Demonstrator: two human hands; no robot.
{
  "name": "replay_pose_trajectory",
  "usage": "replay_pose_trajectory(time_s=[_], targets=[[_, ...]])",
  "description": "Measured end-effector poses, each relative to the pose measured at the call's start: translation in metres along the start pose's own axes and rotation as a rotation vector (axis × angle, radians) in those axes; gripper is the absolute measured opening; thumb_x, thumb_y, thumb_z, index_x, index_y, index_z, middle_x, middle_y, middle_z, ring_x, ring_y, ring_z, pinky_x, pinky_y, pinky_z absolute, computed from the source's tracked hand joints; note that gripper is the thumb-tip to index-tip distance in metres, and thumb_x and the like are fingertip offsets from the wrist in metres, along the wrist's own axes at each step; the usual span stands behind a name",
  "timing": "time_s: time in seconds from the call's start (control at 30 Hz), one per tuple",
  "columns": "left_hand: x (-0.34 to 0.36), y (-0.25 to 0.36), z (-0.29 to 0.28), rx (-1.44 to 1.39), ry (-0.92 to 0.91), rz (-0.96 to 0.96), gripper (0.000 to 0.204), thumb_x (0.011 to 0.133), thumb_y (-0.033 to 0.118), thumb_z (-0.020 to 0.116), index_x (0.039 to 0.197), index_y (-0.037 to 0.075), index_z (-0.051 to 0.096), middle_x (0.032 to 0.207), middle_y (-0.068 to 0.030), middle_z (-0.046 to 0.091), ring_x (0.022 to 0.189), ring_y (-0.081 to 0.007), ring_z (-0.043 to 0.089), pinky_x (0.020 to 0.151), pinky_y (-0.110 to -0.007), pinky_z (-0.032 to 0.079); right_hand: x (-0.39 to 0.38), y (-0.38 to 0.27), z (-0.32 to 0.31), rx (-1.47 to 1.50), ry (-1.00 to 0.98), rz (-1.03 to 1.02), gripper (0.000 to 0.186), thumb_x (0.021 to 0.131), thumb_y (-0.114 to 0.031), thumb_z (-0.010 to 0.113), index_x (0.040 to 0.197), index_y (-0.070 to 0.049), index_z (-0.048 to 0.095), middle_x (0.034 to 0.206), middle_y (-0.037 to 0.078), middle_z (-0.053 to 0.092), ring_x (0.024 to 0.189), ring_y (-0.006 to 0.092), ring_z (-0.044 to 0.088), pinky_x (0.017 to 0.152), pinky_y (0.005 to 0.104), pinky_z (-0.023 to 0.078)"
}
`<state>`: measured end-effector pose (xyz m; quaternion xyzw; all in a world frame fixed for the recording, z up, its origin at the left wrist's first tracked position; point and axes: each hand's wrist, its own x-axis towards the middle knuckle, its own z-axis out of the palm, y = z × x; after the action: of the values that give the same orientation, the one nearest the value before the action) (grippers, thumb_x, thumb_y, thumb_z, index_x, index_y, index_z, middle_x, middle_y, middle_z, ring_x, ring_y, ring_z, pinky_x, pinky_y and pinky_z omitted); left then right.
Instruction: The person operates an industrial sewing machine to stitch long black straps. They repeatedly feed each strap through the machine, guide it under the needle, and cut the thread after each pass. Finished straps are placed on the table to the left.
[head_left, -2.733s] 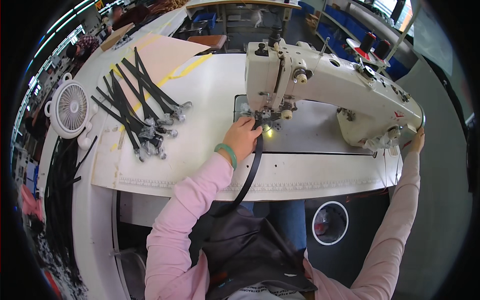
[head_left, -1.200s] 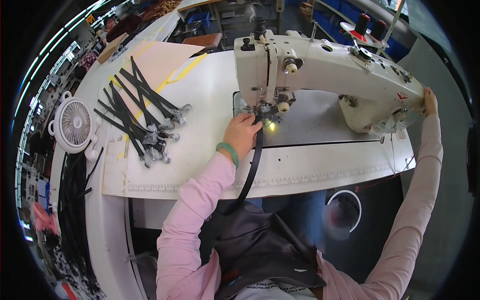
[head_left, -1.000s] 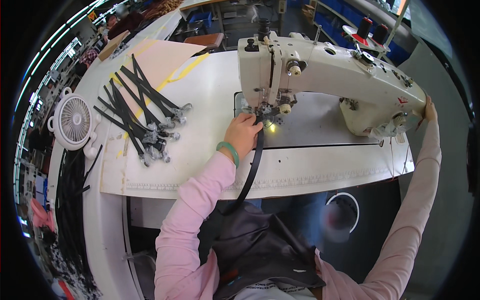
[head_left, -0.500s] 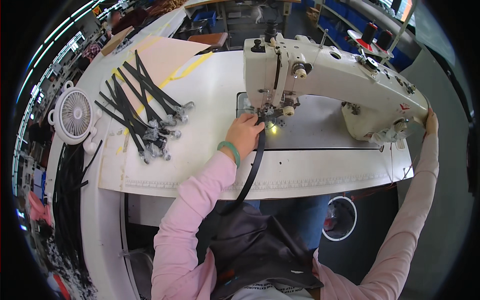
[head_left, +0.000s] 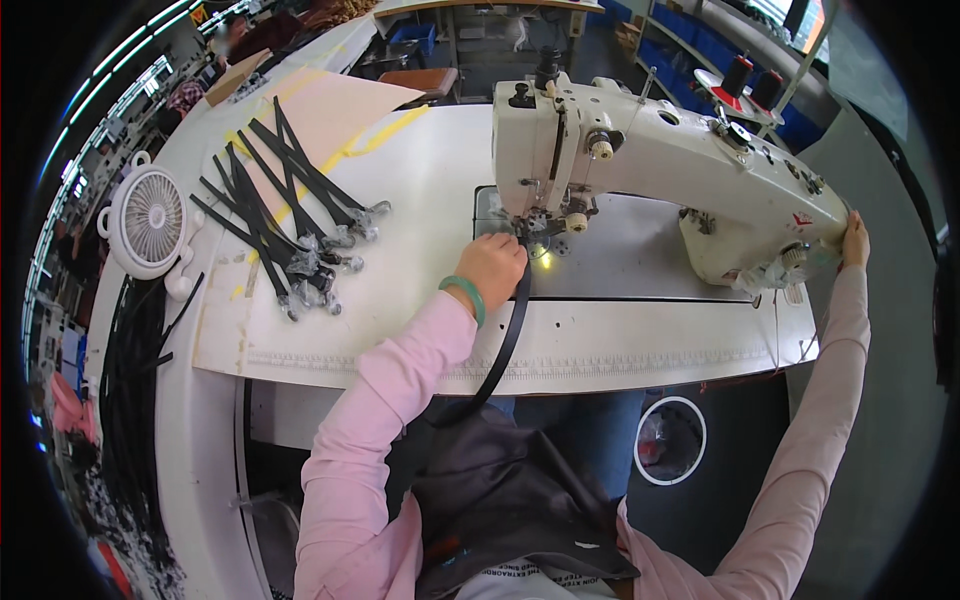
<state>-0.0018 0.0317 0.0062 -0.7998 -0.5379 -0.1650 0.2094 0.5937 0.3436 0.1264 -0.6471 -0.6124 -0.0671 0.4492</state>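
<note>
A black strap (head_left: 510, 335) runs from under the needle area of a white sewing machine (head_left: 650, 140), bends over the table's front edge and drops toward my lap. My left hand (head_left: 493, 268), with a green bangle at the wrist, is closed on the strap just in front of the presser foot (head_left: 538, 232). A small light glows beside the needle. My right hand (head_left: 855, 240) reaches round the machine's far right end, fingers curled at the handwheel, which is mostly hidden.
Several black straps (head_left: 270, 215) with plastic-wrapped ends lie on the table's left, partly over pink card. A white fan (head_left: 150, 220) stands at the left edge, above a hanging bundle of black straps (head_left: 135, 400). Thread cones (head_left: 737, 75) stand behind; a white-rimmed bin (head_left: 702, 440) sits below.
My left hand's fingers have curled in more and sit slightly lower against the strap. The right hand stays at the machine's end, and the whole view has shifted a little.
</note>
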Motion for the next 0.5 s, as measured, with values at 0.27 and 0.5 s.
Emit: replay_pose_trajectory(time_s=[0.27,0.5], targets=[[-0.003,0.003,-0.004,-0.023,0.019,-0.027,0.020,0.061,0.006,0.060,0.080,0.002,0.057,0.087,-0.0090,0.060,0.085,-0.0229,0.056,0.076,-0.032,0.046,-0.059,-0.009,0.004,0.471,-0.003,0.397,0.042,0.092,-0.038,0.040,0.107,-0.002,0.053,0.100,0.010,0.058,0.090,0.0208,0.056,0.077,0.0272,0.045],[-0.001,0.004,-0.008,-0.134,-0.017,-0.074,0.021,0.061,0.006,0.063,0.081,0.004,0.060,0.086,-0.0060,0.060,0.083,-0.0209,0.056,0.070,-0.030,0.048,-0.109,-0.004,0.001,0.203,0.319,0.317,0.037,0.092,-0.037,0.043,0.105,-0.005,0.056,0.096,0.006,0.058,0.086,0.0179,0.057,0.076,0.0300,0.045]])
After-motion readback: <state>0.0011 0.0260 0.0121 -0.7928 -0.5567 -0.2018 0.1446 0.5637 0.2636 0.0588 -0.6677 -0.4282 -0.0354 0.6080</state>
